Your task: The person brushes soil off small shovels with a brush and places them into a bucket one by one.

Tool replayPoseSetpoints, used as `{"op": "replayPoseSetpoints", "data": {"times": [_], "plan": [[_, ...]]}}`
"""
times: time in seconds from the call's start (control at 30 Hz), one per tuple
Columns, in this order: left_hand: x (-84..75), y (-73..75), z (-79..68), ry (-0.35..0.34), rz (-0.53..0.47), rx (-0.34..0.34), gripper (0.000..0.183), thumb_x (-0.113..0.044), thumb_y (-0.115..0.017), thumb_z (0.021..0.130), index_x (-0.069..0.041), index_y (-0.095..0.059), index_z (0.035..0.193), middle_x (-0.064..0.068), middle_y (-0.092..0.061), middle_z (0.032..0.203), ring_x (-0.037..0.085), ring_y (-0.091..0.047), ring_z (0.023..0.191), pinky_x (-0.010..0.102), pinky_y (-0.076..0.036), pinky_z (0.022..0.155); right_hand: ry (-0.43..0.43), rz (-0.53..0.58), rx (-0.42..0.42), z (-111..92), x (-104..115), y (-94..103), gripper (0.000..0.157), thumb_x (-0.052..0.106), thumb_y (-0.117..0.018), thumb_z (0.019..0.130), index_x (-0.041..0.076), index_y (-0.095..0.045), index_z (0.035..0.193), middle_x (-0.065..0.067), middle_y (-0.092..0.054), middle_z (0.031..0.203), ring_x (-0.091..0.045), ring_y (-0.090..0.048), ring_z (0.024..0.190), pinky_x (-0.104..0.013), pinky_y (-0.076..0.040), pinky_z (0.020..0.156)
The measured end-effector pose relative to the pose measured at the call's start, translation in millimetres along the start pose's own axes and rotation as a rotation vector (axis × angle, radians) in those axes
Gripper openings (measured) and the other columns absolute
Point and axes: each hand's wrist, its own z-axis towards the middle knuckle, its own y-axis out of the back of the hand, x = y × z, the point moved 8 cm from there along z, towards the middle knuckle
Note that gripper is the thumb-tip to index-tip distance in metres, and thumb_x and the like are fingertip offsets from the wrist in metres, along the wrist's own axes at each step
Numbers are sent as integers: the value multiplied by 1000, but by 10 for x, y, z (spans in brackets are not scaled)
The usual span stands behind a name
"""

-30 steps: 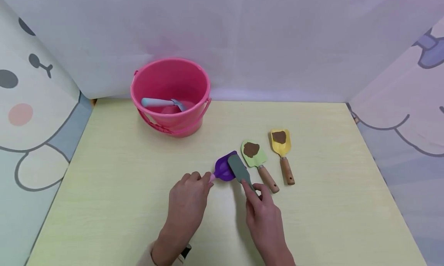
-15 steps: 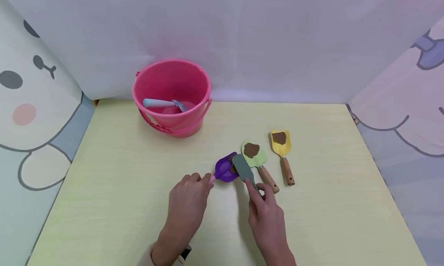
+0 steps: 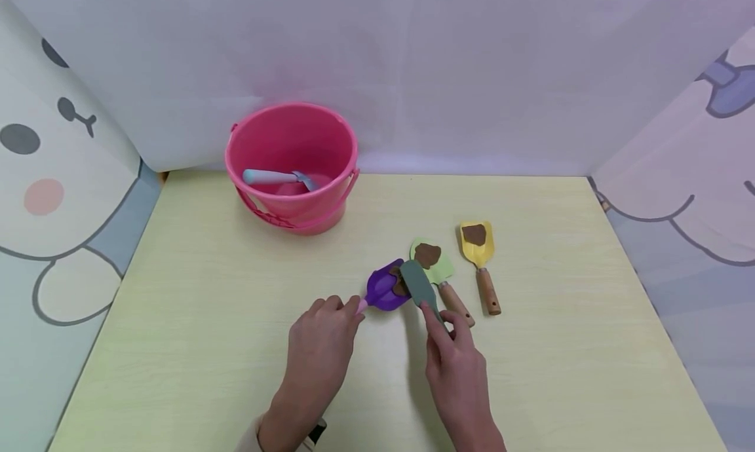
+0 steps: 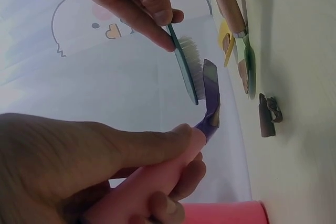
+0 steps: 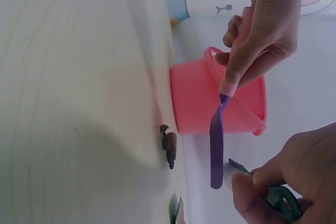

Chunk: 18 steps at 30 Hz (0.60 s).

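My left hand (image 3: 323, 340) grips the pink handle of a purple toy shovel (image 3: 382, 287). Its blade is raised above the table in both wrist views, and brown patches (image 3: 399, 283) show on it in the head view. My right hand (image 3: 459, 367) holds a green brush (image 3: 419, 283), index finger along its back. White bristles (image 4: 190, 53) face the shovel, close over the blade's outer end. Below the shovel, dark brown lumps (image 4: 268, 114) lie on the tabletop. To the right rest a light green trowel (image 3: 441, 268) and a yellow scoop (image 3: 479, 250), each bearing a brown patch.
A pink bucket (image 3: 330, 209) stands at the back left, its handle folded down at the front. Inside it lies a tool with a light blue handle (image 3: 268, 177). White cloth (image 3: 472, 78) hangs behind the pale table (image 3: 206, 308), with printed cartoon sheets on both sides.
The brush has slid to the right across the shovel's blade towards its outer end, uncovering the brown patches. My left hand and the shovel have barely moved.
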Motion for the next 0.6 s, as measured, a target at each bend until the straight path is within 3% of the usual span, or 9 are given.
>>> {"op": "replayPoseSetpoints", "data": {"times": [0.2, 0.6], "plan": [[13, 25, -19, -2, 2, -18, 26, -24, -91, 80, -17, -82, 104, 3, -73, 80, 17, -65, 67, 29, -54, 53, 16, 24, -27, 2, 14, 46, 63, -20, -78, 77, 12, -73, 131, -12, -62, 109, -11, -60, 64, -21, -51, 52], [47, 44, -39, 0, 3, -41, 26, -23, -91, 80, -16, -82, 103, 3, -73, 80, 18, -66, 68, 30, -55, 53, 83, 118, 38, -37, 78, -23, 52, -10, -79, 81, 17, -77, 126, -2, -65, 103, 1, -50, 67, -8, -38, 53]]}}
